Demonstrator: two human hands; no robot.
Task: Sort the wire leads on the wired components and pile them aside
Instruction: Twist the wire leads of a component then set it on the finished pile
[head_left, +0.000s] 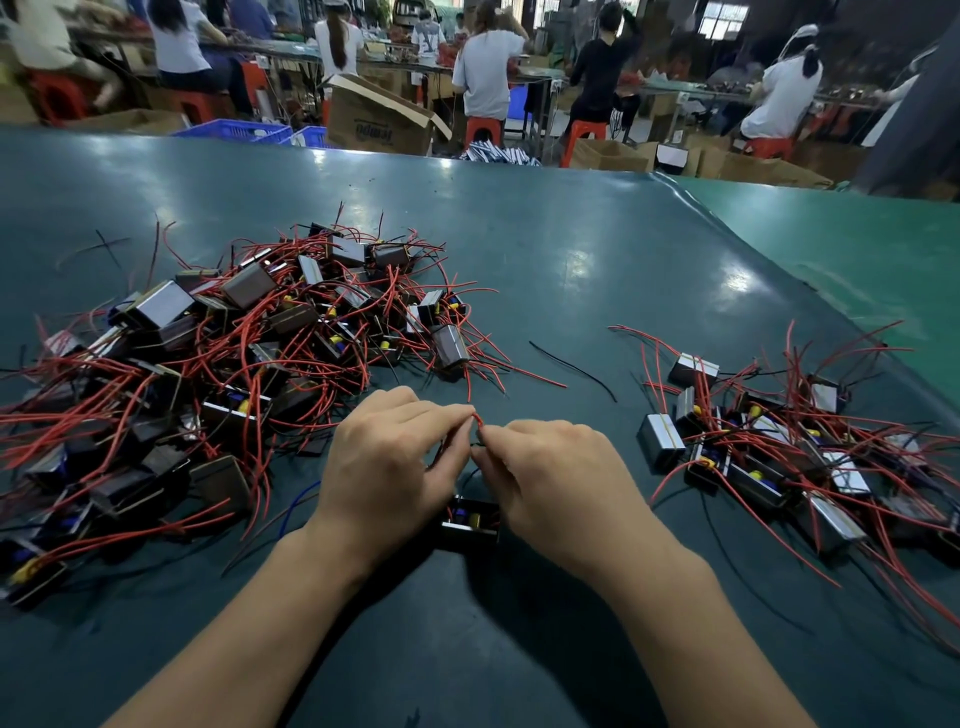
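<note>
One small black wired component (470, 522) lies on the dark green table (571, 249) between my wrists. Its red wire lead (478, 418) rises to where my fingertips meet. My left hand (387, 467) pinches that lead from the left, and my right hand (558, 478) pinches the wires from the right, with a dark lead under its fingers. A large tangled heap of components (249, 343) with red leads lies to the left. A smaller pile of components (769, 452) sits to the right.
A loose black wire (574, 368) lies between the two piles, and a blue wire (296, 501) curls by my left wrist. A lighter green mat (841, 244) covers the far right. Beyond the table edge are cardboard boxes (379, 117), blue crates and seated people.
</note>
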